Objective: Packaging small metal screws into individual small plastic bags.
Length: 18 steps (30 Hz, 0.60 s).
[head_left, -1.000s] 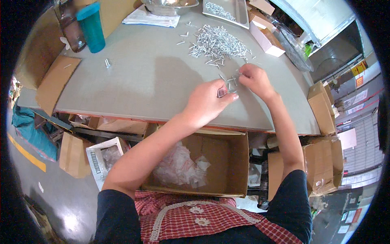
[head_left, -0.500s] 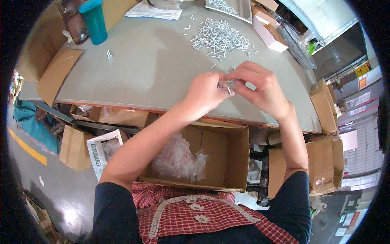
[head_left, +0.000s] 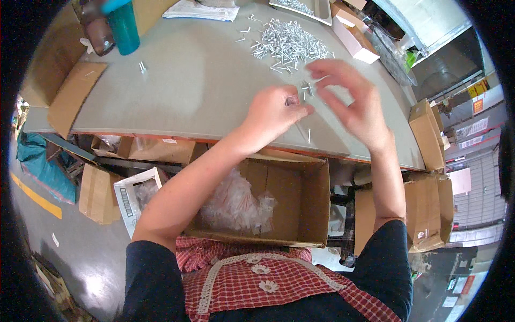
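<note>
My left hand (head_left: 272,114) is closed above the grey table, fingers curled round a small clear plastic bag (head_left: 291,101), of which only a shiny bit shows. My right hand (head_left: 351,102) is to its right, open and empty, thumb and fingers spread and slightly blurred. A few loose silver screws (head_left: 306,87) lie between the two hands. One more screw (head_left: 309,136) lies close to the table's front edge, below my left hand. Beyond the hands is a large heap of similar screws (head_left: 289,44).
Under the table edge, an open cardboard box (head_left: 300,214) holds clear plastic bags (head_left: 238,206). A teal bottle (head_left: 124,29) stands at the far left, with two screws (head_left: 142,67) near it. At the back are a metal tray (head_left: 322,12) of screws and a pink-white box (head_left: 357,43).
My right hand has drawn away from my left and opened. A screw now shows by the front edge of the table. My left hand has stayed closed, shifting slightly.
</note>
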### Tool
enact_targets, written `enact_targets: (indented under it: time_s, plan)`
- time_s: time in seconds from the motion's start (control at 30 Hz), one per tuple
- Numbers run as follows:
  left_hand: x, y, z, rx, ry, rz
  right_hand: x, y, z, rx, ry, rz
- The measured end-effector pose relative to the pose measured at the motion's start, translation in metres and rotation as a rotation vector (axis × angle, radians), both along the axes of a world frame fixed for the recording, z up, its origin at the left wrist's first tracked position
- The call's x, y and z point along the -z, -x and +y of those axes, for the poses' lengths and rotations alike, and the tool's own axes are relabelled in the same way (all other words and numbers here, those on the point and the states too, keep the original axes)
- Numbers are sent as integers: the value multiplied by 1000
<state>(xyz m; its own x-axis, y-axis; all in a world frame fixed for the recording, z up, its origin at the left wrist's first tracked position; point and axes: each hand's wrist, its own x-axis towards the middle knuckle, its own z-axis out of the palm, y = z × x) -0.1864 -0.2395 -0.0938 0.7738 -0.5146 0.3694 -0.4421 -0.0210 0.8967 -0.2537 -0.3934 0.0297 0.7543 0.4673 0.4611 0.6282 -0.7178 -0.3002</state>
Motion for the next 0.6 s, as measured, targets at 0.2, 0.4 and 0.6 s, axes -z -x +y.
enact_targets:
  time_s: [0.2, 0.4, 0.6]
  plan:
    - [-12, 3, -2, 12, 124, 169, 38, -11, -69, 652, 396, 216]
    - [-4, 5, -3, 20, 140, 159, 62, -6, -70, 653, 600, 101]
    - [-9, 10, 4, -21, 27, 54, 34, 68, -24, 216, 145, 176]
